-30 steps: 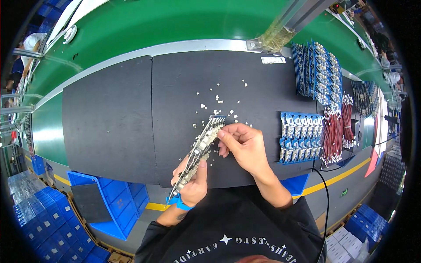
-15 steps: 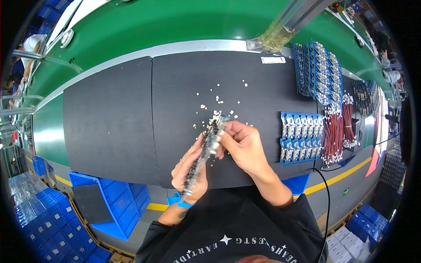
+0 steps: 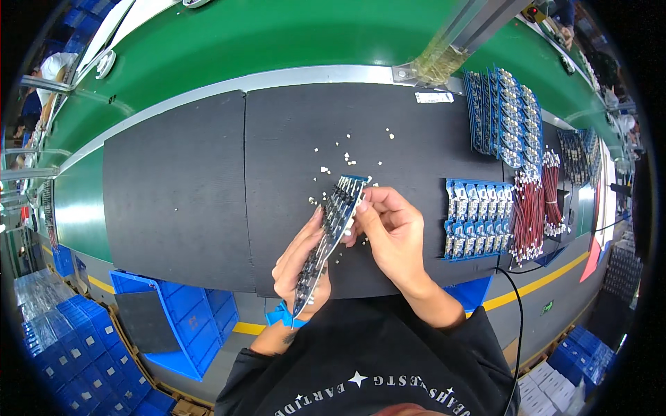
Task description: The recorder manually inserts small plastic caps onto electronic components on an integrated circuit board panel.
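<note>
Head view: big black mat (image 3: 177, 166) under everything, standing stack of blue boards (image 3: 510, 118) up at 2 o'clock, flat-laid boards (image 3: 479, 219) in two rows around 3. Smack in the middle is my board panel (image 3: 331, 232), tilted up, top end toward 1 o'clock. Left hand (image 3: 290, 270) grips its lower part from 7; right hand (image 3: 395, 229) is pinched narrow at its upper edge from 4, can't tell if on a bit. White pieces (image 3: 324, 169) lie loose toward 12, others line the panel: partway, I'd guess.
</note>
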A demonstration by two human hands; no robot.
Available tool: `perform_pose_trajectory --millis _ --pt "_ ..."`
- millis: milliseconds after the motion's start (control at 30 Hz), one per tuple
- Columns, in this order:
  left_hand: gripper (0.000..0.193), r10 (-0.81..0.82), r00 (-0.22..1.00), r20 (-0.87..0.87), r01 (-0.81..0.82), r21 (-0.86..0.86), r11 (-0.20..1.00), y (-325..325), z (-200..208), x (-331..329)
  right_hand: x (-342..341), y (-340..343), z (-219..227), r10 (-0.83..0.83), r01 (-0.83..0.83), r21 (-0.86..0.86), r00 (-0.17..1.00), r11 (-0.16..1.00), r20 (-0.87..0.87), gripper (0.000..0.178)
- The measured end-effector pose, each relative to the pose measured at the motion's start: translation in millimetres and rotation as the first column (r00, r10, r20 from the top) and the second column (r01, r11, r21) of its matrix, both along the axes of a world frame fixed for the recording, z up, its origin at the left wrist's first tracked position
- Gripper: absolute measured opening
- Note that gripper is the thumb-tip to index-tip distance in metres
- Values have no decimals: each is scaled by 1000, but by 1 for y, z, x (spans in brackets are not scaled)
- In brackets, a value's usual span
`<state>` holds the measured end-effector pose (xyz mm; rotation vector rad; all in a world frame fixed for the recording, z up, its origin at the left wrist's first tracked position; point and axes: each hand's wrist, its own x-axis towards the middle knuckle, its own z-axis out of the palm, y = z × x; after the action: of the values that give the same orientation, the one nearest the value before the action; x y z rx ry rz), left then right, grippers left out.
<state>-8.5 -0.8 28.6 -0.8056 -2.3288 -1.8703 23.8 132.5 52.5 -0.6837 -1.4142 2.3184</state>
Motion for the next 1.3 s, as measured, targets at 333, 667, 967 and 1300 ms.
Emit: perform_pose_trajectory --millis 333,667,967,1300 --pt "19 96 995 -5 -96 -30 995 -1 -7 1 5 15 2 258 -242 -137 959 961 114 18" --pt "20 36 995 -95 -35 12 999 6 -9 -2 -1 10 12 181 -182 -94 983 979 -26 17" --pt "25 105 994 35 -100 -117 988 -4 3 -4 8 17 9 188 -196 46 973 980 134 14" --pt "22 -84 989 -120 65 -157 986 4 10 -12 9 13 26 5 -3 30 998 1000 -60 17"
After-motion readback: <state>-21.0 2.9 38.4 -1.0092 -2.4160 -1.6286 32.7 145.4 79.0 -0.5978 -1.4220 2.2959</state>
